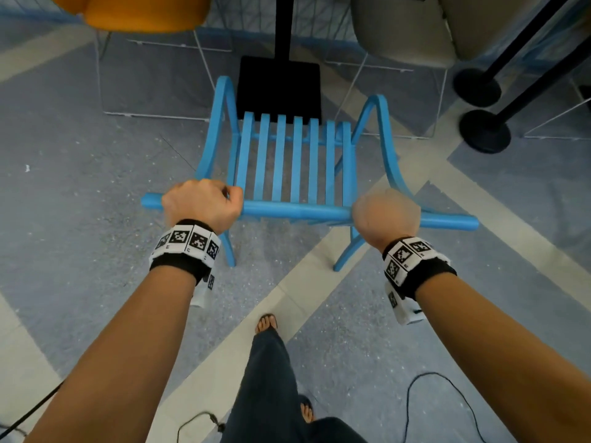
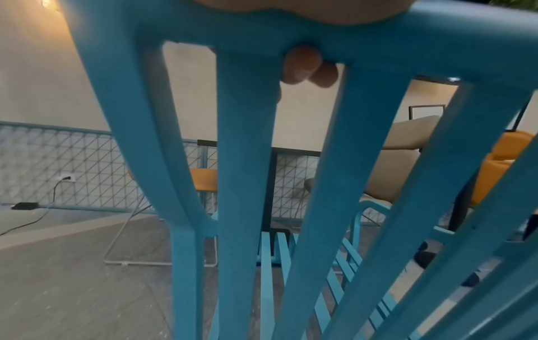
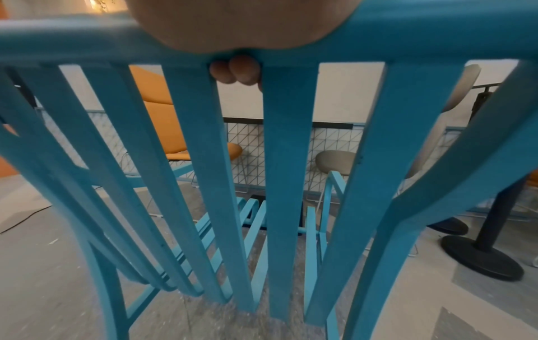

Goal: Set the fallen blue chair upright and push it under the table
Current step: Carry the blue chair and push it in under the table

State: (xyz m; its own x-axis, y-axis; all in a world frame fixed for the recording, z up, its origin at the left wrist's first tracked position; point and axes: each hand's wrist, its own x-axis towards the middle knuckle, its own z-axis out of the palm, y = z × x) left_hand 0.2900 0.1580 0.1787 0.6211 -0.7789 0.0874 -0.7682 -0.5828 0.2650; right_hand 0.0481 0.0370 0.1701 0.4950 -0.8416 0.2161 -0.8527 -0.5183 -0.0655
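Note:
The blue slatted chair (image 1: pixel 295 161) stands upright on its legs in front of me, its seat facing the black table base (image 1: pixel 279 86). My left hand (image 1: pixel 202 203) grips the left part of the chair's top rail (image 1: pixel 297 212). My right hand (image 1: pixel 386 212) grips the same rail towards its right end. In the left wrist view my fingertips (image 2: pixel 305 66) curl under the rail between two back slats. The right wrist view shows fingertips (image 3: pixel 235 70) wrapped under the rail the same way. The table's black post (image 1: pixel 283 25) rises just past the seat; its top is out of view.
An orange chair (image 1: pixel 134 11) with white wire legs stands at the far left, a beige chair (image 1: pixel 406 27) at the far right. Two black round stand bases (image 1: pixel 483 129) sit on the floor to the right. Cables (image 1: pixel 412 398) lie by my feet.

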